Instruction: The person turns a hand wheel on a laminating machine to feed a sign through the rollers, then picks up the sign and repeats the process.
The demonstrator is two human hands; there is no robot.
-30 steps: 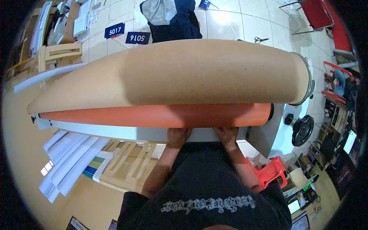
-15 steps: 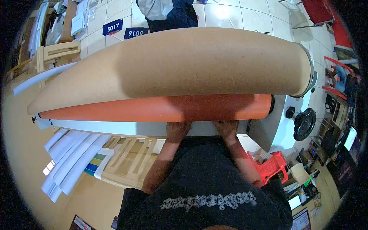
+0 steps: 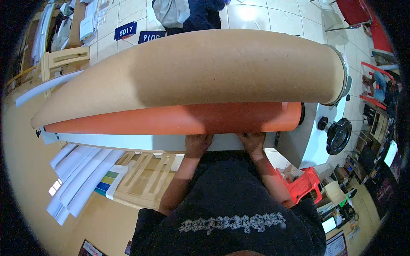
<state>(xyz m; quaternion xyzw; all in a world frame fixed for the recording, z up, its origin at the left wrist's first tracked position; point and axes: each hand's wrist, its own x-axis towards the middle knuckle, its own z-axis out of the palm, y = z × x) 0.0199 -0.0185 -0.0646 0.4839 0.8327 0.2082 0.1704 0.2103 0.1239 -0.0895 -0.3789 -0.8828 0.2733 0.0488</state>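
Observation:
My left hand (image 3: 197,144) and my right hand (image 3: 252,140) reach in at the near side of a long orange roller (image 3: 239,117). The fingers of both are hidden under the roller's lower edge, so I cannot make out what they hold. A white panel (image 3: 128,140) of the machine runs along beneath the roller, beside my hands. Above and beyond the orange roller lies a much thicker brown roll (image 3: 239,66), spanning nearly the whole machine. My forearms come up on either side of my black shirt.
A black handwheel (image 3: 339,135) sticks out at the machine's right end. Red plastic chair (image 3: 301,184) stands lower right. Several white rolls (image 3: 85,179) lie on a wooden frame (image 3: 145,175) at lower left. A person (image 3: 194,15) in dark clothes is beyond the machine, near number plates (image 3: 125,30).
The rollers and handwheel sit slightly higher in view. The person beyond the machine has shifted a little. My hands stay in the same place at the orange roller.

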